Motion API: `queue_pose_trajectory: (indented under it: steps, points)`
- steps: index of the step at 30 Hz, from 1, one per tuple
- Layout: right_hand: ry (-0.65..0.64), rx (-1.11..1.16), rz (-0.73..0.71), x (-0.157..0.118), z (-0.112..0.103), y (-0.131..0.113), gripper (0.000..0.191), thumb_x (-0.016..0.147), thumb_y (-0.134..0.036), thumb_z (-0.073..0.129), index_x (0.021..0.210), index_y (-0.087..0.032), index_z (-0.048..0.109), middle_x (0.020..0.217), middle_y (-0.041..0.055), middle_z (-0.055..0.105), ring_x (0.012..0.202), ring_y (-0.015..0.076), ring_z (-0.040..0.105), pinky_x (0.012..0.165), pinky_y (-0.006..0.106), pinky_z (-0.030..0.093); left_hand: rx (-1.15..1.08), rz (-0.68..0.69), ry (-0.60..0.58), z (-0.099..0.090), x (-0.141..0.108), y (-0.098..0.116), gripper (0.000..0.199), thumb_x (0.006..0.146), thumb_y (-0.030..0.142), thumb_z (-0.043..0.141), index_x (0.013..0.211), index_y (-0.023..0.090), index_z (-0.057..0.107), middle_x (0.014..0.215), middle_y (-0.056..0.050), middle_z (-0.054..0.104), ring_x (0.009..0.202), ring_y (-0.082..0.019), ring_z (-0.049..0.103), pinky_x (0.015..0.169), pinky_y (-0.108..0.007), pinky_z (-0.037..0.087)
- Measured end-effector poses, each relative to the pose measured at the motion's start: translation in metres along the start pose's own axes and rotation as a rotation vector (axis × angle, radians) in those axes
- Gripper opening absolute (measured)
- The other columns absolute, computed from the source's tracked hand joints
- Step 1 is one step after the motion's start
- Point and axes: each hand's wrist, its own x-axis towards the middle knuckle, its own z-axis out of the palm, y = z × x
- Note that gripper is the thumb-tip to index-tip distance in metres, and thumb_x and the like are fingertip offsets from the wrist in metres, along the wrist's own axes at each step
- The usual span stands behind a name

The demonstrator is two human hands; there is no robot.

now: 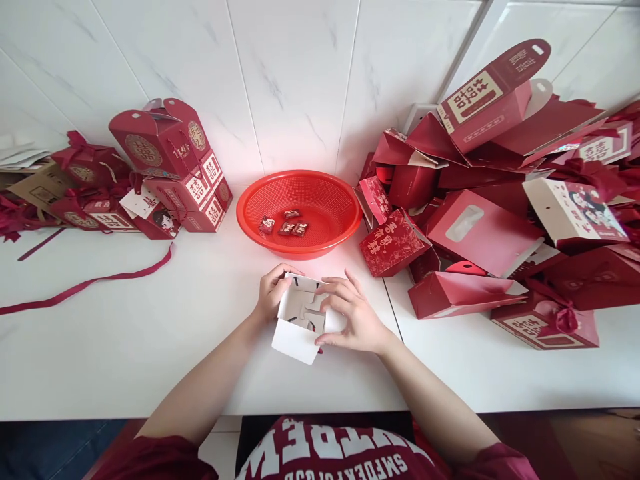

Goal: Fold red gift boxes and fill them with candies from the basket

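Observation:
A small box (295, 339) with a white inside is tilted open toward me at the middle of the table, its flap hanging to the front. Dark cord ends show on its inner walls. My left hand (273, 292) grips its left side, fingers closed round the edge. At the right side, my right hand (356, 318) has its fingers spread and curved, with fingertips over the opening and the thumb by the lower right corner. Just behind the box stands a red plastic basket (320, 250) holding several small wrapped pieces (300, 229).
Red boxes (200, 190) are stacked at the back left. A dark red ribbon (100, 283) lies along the left of the white table (150, 360). Many red boxes (480, 230) are heaped on the right. A tiled wall (295, 80) rises behind.

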Motion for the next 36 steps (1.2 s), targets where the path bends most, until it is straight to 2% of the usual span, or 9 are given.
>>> queue_pose_trajectory:
  steps: [6, 11, 14, 16, 21, 27, 31, 34, 36]
  points:
    - [-0.014, -0.07, 0.041, 0.0, -0.013, 0.0, 0.024, 0.084, -0.044, 0.071, 0.093, -0.024, 0.061, 0.122, 0.0052, 0.067, 0.136, 0.0288, 0.046, 0.119, 0.056, 0.02, 0.061, 0.071, -0.103, -0.014, 0.007, 0.005, 0.03, 0.093, 0.041, 0.055, 0.104, 0.016, 0.067, 0.109, -0.011, 0.07, 0.097, -0.024, 0.065, 0.087, -0.036, 0.048]
    - [0.063, -0.119, 0.03, -0.001, -0.013, 0.0, 0.008, 0.093, -0.031, 0.063, 0.09, -0.024, 0.064, 0.112, 0.003, 0.071, 0.121, 0.0236, 0.058, 0.119, 0.054, 0.022, 0.076, 0.12, -0.357, -0.032, 0.011, 0.018, 0.091, 0.068, 0.071, 0.072, 0.14, 0.019, 0.05, 0.141, -0.017, 0.054, 0.129, -0.038, 0.051, 0.107, -0.049, 0.042]
    - [0.08, -0.097, 0.04, -0.001, -0.01, 0.003, 0.015, 0.089, -0.038, 0.069, 0.089, -0.023, 0.065, 0.113, 0.0042, 0.071, 0.122, 0.0255, 0.057, 0.116, 0.054, 0.028, 0.258, 0.136, -0.477, -0.037, 0.008, 0.025, 0.124, 0.054, 0.064, 0.086, 0.156, 0.026, 0.027, 0.156, -0.016, 0.035, 0.142, -0.041, 0.035, 0.115, -0.054, 0.032]
    - [0.084, -0.071, 0.032, 0.0, -0.008, 0.006, 0.017, 0.087, -0.04, 0.072, 0.09, -0.024, 0.066, 0.114, 0.0042, 0.071, 0.123, 0.0265, 0.055, 0.115, 0.054, 0.031, 0.401, 0.137, -0.483, -0.038, 0.005, 0.03, 0.133, 0.051, 0.062, 0.088, 0.159, 0.03, 0.016, 0.159, -0.014, 0.03, 0.144, -0.041, 0.03, 0.117, -0.055, 0.029]
    - [0.118, 0.015, 0.012, 0.001, -0.001, 0.013, 0.012, 0.087, -0.037, 0.071, 0.089, -0.025, 0.068, 0.111, 0.0049, 0.072, 0.125, 0.0271, 0.054, 0.106, 0.049, 0.044, 0.621, 0.118, -0.462, -0.043, 0.001, 0.042, 0.129, 0.055, 0.061, 0.087, 0.159, 0.035, 0.014, 0.159, -0.01, 0.03, 0.143, -0.039, 0.031, 0.117, -0.054, 0.032]
    - [0.142, 0.097, -0.002, 0.0, 0.002, 0.014, 0.009, 0.091, -0.032, 0.068, 0.087, -0.024, 0.068, 0.104, 0.006, 0.074, 0.121, 0.0258, 0.058, 0.101, 0.046, 0.05, 0.578, 0.104, -0.453, -0.04, 0.002, 0.043, 0.109, 0.066, 0.052, 0.083, 0.156, 0.034, 0.025, 0.155, -0.009, 0.036, 0.142, -0.035, 0.036, 0.116, -0.049, 0.035]
    - [0.114, 0.078, 0.03, -0.001, 0.0, 0.013, 0.008, 0.093, -0.032, 0.065, 0.094, -0.024, 0.066, 0.116, 0.0065, 0.072, 0.126, 0.0253, 0.058, 0.115, 0.054, 0.035, 0.511, 0.1, -0.43, -0.035, 0.003, 0.039, 0.103, 0.069, 0.045, 0.083, 0.155, 0.032, 0.029, 0.152, -0.01, 0.04, 0.139, -0.035, 0.039, 0.115, -0.047, 0.036]
    - [0.048, -0.011, 0.135, -0.002, 0.002, 0.011, 0.039, 0.091, -0.041, 0.065, 0.124, -0.022, 0.058, 0.151, 0.0149, 0.046, 0.144, 0.0307, 0.038, 0.12, 0.061, 0.019, 0.475, 0.138, -0.416, -0.032, 0.004, 0.033, 0.1, 0.071, 0.042, 0.081, 0.155, 0.03, 0.028, 0.151, -0.011, 0.039, 0.139, -0.035, 0.038, 0.116, -0.048, 0.035]
    - [-0.022, -0.005, 0.22, -0.003, 0.004, 0.011, 0.062, 0.09, -0.047, 0.064, 0.143, -0.022, 0.044, 0.162, 0.0185, 0.024, 0.15, 0.0324, 0.022, 0.118, 0.059, 0.026, 0.458, 0.175, -0.403, -0.029, 0.004, 0.026, 0.1, 0.073, 0.04, 0.078, 0.157, 0.029, 0.023, 0.151, -0.013, 0.037, 0.139, -0.035, 0.037, 0.115, -0.049, 0.035]
